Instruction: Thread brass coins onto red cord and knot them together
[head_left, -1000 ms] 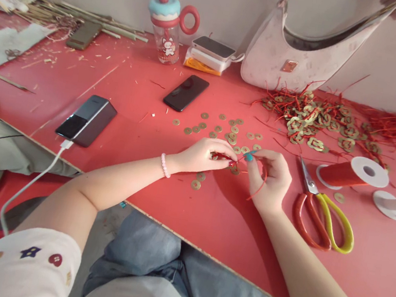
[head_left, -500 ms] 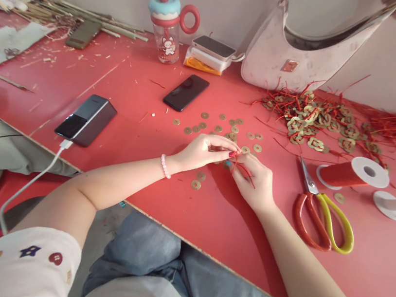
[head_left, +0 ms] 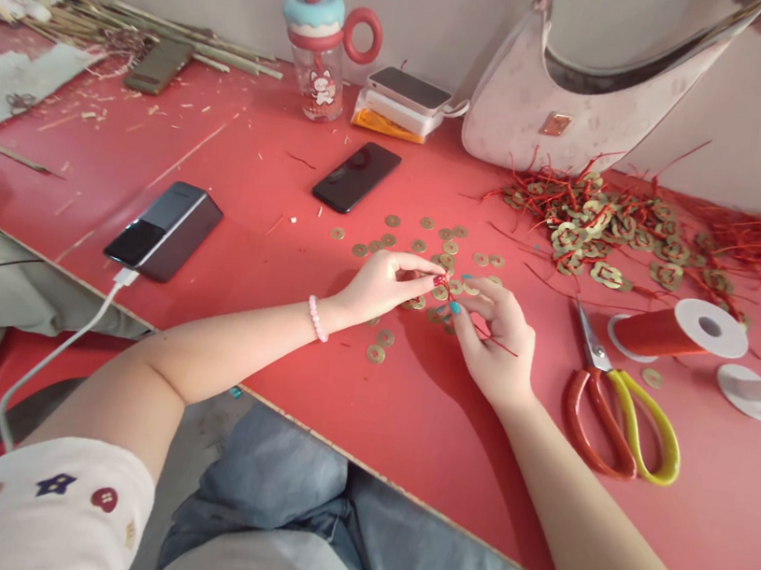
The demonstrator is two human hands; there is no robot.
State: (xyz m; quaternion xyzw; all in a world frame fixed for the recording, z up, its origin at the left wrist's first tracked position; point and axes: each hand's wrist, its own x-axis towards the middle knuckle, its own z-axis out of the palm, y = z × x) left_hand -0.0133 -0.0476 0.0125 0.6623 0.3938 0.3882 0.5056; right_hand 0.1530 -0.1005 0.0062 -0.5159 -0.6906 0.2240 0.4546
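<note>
My left hand (head_left: 384, 286), with a pink bead bracelet at the wrist, pinches a thin red cord between thumb and forefinger. My right hand (head_left: 496, 339) is close on its right, thumb and a bent finger together on the same red cord (head_left: 500, 344), whose loose end trails across the palm side. The forefinger of that hand is lifted off. Whether a coin sits between the left fingertips is hidden. Under and around both hands lie several brass coins (head_left: 375, 354) with holes in the middle, flat on the red table (head_left: 333, 420).
Scissors (head_left: 600, 358) and a spool of red cord (head_left: 664, 332) lie to the right. Behind them is a heap of corded coins (head_left: 601, 226) beside a pink handbag (head_left: 518, 116). Phones (head_left: 357, 176), a power bank (head_left: 182, 234) and a cup (head_left: 323, 79) stand left and back.
My right hand has opened out from the left one, its forefinger lifting away and the fingertips showing. The left hand has shifted slightly left, still pinching the cord.
</note>
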